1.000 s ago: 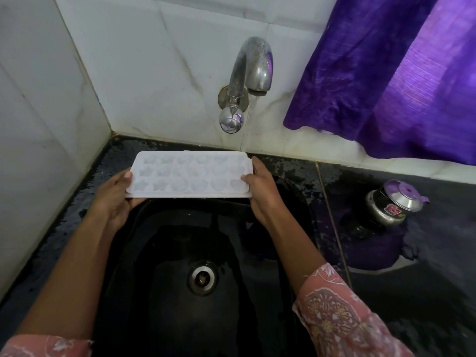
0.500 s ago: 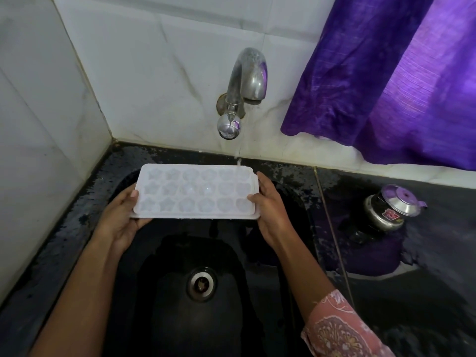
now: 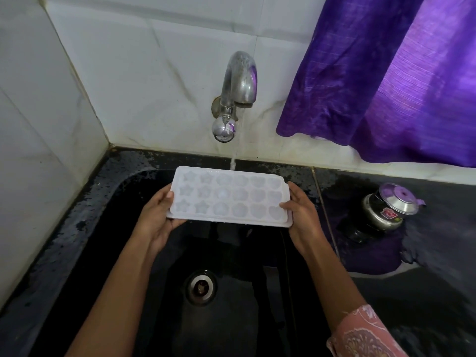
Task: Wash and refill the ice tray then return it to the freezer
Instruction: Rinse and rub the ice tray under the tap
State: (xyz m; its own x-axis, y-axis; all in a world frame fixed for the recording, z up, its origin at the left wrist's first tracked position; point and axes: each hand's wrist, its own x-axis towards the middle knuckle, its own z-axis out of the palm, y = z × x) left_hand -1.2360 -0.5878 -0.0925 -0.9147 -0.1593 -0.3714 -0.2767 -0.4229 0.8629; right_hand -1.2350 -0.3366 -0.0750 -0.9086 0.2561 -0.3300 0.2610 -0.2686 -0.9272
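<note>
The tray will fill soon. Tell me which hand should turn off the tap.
Left hand, probably: the tap knob sits left of the water stream, so the right hand would cross it. Both hold the ice tray.

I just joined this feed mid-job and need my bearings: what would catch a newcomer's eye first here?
First is the white ice tray, gripped at its ends by the left hand and right hand over the black sink. Water from the steel tap reaches the tray's far edge. Next come the bright purple curtain at upper right and a small lidded steel pot on the wet counter right of the sink.
</note>
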